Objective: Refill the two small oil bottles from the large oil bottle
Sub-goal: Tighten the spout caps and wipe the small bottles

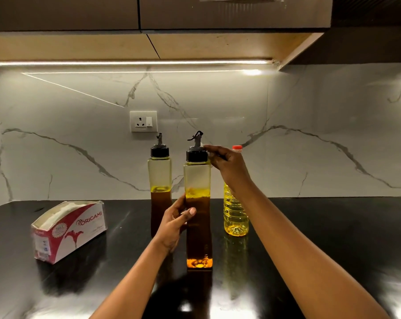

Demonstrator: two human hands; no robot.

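Observation:
Two tall square oil bottles with black spout caps stand on the black counter (333,238), each about half full. The nearer bottle (198,180) is at centre; my left hand (175,223) grips its body from the left, thumb across the front. My right hand (227,163) holds its black cap (196,155) from the right, fingers curled round it. The second small bottle (160,173) stands behind and to the left. The large ribbed bottle of yellow oil (236,217) with a red cap (237,147) stands upright to the right, partly hidden by my right wrist.
A red and white tissue box (68,229) lies on the counter at the left. A marble backsplash with a wall socket (143,121) rises behind the bottles. Dark cabinets hang overhead.

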